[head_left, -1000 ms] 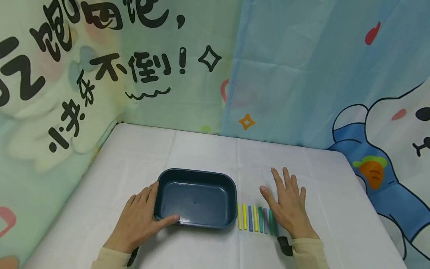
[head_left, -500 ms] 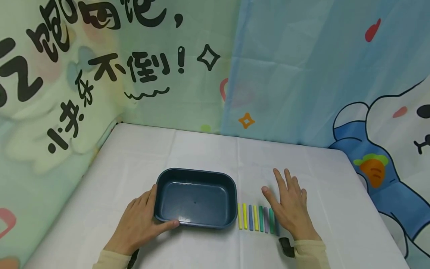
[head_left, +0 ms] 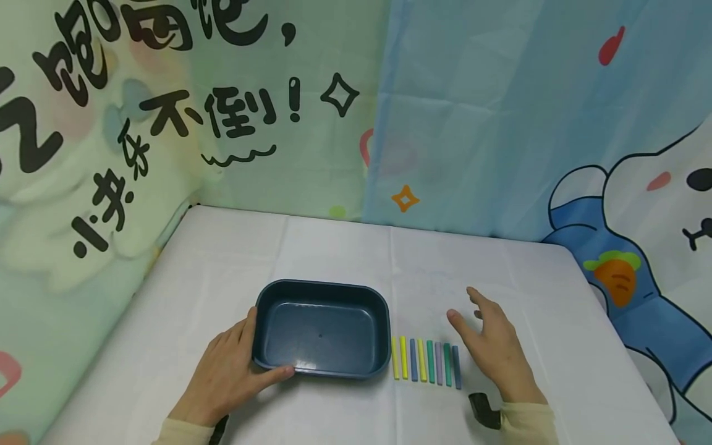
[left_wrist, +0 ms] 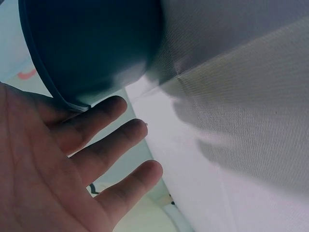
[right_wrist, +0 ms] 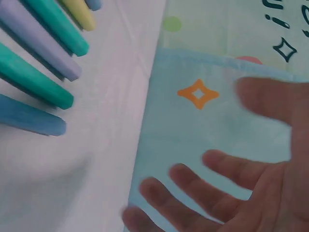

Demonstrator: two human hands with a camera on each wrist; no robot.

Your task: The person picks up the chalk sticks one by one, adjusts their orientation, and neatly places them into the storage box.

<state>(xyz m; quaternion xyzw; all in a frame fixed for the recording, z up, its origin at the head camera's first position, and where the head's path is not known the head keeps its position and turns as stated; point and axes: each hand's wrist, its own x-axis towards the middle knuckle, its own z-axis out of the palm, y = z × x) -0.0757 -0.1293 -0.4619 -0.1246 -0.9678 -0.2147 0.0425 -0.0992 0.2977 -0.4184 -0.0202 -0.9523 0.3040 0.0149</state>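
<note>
A dark blue rectangular plastic bin (head_left: 322, 334) stands on the white-covered table with nothing in it. My left hand (head_left: 219, 374) is at its left front corner, thumb along the front rim and index finger against the left side. In the left wrist view the other fingers (left_wrist: 113, 152) extend straight, apart from the bin wall (left_wrist: 96, 48). To the right of the bin lies a row of several chalk-like sticks (head_left: 430, 361) in yellow, blue, green and purple. My right hand (head_left: 497, 349) hovers beside the row's right end, fingers loosely spread, holding nothing.
White cloth (head_left: 334, 247) covers the table, which meets a printed curtain (head_left: 473, 123) at the back and left. A black wrist device (head_left: 485, 411) hangs at the right cuff. In the right wrist view the blue stick (right_wrist: 34, 116) is nearest the hand.
My right hand has moved right and turned on its side, uncovering the last blue stick. My left hand stays at the bin's corner. The head view has shifted slightly.
</note>
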